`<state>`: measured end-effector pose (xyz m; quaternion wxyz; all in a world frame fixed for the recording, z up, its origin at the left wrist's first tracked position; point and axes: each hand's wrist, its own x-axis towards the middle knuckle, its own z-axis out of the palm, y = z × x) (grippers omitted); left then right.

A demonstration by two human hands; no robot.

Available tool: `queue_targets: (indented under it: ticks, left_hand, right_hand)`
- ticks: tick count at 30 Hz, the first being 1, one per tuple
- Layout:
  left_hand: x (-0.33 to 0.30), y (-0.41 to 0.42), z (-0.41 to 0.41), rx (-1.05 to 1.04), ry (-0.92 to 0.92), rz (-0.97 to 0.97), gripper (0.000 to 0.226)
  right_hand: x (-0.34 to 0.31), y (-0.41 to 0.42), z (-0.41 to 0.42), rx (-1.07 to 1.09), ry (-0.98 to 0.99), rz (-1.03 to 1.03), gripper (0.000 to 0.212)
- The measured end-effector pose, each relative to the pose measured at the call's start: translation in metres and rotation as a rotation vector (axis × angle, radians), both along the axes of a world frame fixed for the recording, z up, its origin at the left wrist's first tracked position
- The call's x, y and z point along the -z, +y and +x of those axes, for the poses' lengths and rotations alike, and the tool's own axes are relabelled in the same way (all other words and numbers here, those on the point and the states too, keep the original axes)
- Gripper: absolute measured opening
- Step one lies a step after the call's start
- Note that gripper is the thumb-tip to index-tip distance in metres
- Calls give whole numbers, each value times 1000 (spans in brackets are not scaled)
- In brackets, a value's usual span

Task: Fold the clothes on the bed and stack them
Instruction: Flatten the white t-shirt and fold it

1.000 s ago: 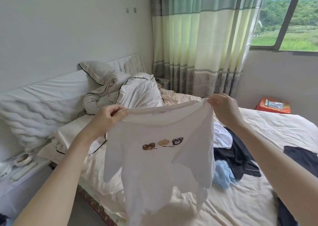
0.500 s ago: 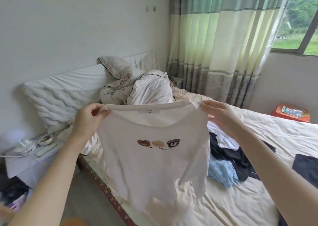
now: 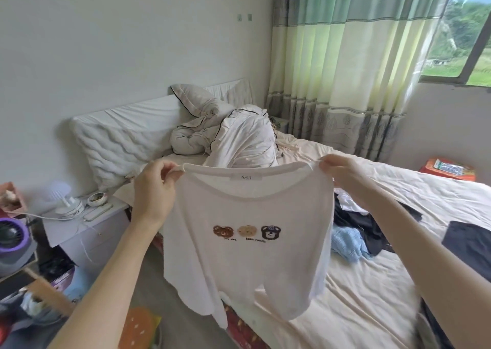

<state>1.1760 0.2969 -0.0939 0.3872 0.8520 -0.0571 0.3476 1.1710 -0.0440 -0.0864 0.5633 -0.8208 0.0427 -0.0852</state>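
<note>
Two hands hold a white shirt up in the air over the near edge of the bed [image 3: 398, 282], which fills the right half of the room under a cream sheet. Green striped curtains [image 3: 345, 56] hang at the far wall beside the window. A crumpled quilt [image 3: 239, 138] with dark piping is heaped at the head of the bed, next to a white pillow [image 3: 119, 146] leaning on the headboard. The shirt [image 3: 247, 263] hangs spread, front toward the camera, with three small bear faces printed across the chest and its hem dangling past the mattress edge. A pile of dark clothes [image 3: 369, 226] lies on the sheet behind the shirt, to its right, with a light blue knit piece [image 3: 345, 245] at its near side and another dark garment [image 3: 470, 245] farther right. The left hand [image 3: 154, 192] pinches the left shoulder seam with curled fingers; the right hand [image 3: 342, 176] pinches the right shoulder the same way. A bedside counter [image 3: 79, 223] at the left carries a small bowl [image 3: 97, 198].
</note>
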Motion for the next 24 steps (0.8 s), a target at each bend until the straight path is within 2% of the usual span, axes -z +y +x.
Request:
queue_targets:
  ticks: [2,5,6,9,12,16,24]
  left_hand:
    - [6,6,-20,-12,7,-69,16]
    - [2,12,-49,-62,-74,-132,17]
    - [-3,12,-57,-71,-125,-148,18]
    - [-21,12,-74,-67,-268,-152,25]
    - [-25,19,-77,-137,-290,-46,29]
    - [-5,35,-71,-174,-232,90,30]
    - [28,46,-7,-138,-223,237,23]
  right_hand:
    - [0,13,-13,45,-45,-29,18]
    - [-5,34,-39,106,-182,190,27]
    - [-9,40,-47,160,-259,205,29]
    - [-19,58,-66,353,-571,36,22]
    - [-17,63,-76,474,-766,-300,19]
    - [2,60,-73,583,-807,-596,16]
    - [32,64,-12,639,-754,-750,16]
